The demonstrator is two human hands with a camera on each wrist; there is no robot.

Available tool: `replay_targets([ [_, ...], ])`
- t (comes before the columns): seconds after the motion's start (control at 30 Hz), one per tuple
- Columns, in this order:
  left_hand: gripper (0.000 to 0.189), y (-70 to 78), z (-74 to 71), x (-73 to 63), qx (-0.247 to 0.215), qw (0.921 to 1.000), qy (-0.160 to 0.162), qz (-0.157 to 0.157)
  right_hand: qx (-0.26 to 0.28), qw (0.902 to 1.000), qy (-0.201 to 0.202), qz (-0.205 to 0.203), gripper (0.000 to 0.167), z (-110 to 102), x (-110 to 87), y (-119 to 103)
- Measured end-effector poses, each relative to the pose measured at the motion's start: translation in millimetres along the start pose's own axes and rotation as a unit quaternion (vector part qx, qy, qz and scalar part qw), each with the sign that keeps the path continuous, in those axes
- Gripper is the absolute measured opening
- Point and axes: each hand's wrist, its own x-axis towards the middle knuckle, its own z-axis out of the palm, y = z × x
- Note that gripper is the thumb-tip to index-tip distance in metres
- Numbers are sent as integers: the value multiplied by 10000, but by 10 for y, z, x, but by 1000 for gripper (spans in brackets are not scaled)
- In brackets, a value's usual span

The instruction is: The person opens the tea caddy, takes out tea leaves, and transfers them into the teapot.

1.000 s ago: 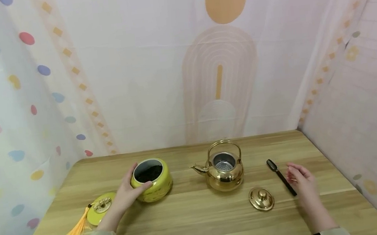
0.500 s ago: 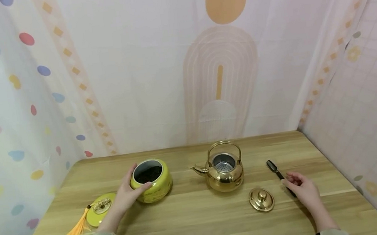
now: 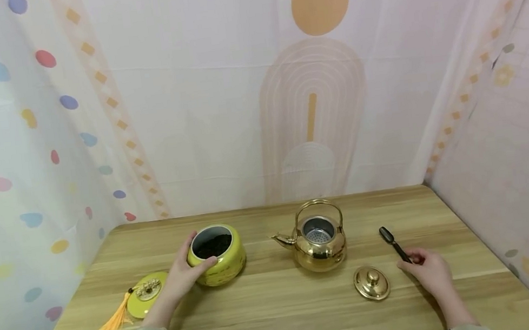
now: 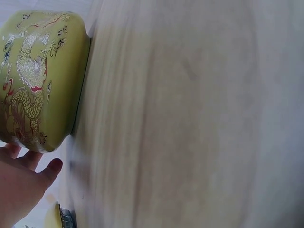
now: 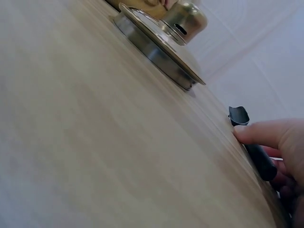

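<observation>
Both hands are occupied: my left hand [image 3: 182,275] grips the yellow jar [image 3: 231,265], thumb over its rim, and my right hand [image 3: 430,271] pinches the black scoop [image 3: 398,248] by its handle, bowl end pointing away from me. To do this well, I'd keep the pinch firm so the slim handle can't roll, hold the bowl end level, and let my left hand simply steady the jar on the bench [image 3: 272,316], since its glossy side looks slippery. The gold lid [image 3: 372,283] lies just left of my right hand, so I'd mind my knuckles there; the gold kettle [image 3: 320,256] stands between my hands.

Only the head view shows the dark contents [image 3: 215,246] of the jar and the perforated strainer [image 3: 319,235] inside the kettle. The left wrist view gives me the dragon [image 4: 31,90] on the jar's wall; the right, the deep collar [image 5: 153,52] under the gold lid. Whether the scoop is clear of the bench, I can't tell.
</observation>
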Motion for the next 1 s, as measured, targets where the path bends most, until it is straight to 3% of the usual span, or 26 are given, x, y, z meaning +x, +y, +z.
replay_targets([
  [0.2, 94, 10, -15, -26, -37, 10000, 38, -80, -25, 9997, 249, 7, 28, 32, -22, -10],
  [0.43, 94, -23, 28, 16, -117, 9999, 27, 34, 16, 9986, 520, 60, 23, 24, -52, -1],
  [0.73, 93, -29, 56, 4, -37, 10000, 26, 45, 144, 9991, 371, 174, 25, 6, -92, 34],
  [1.0, 93, -10, 36, 29, -69, 9999, 55, 58, 318, 9982, 475, 177, 25, -3, -54, -7],
])
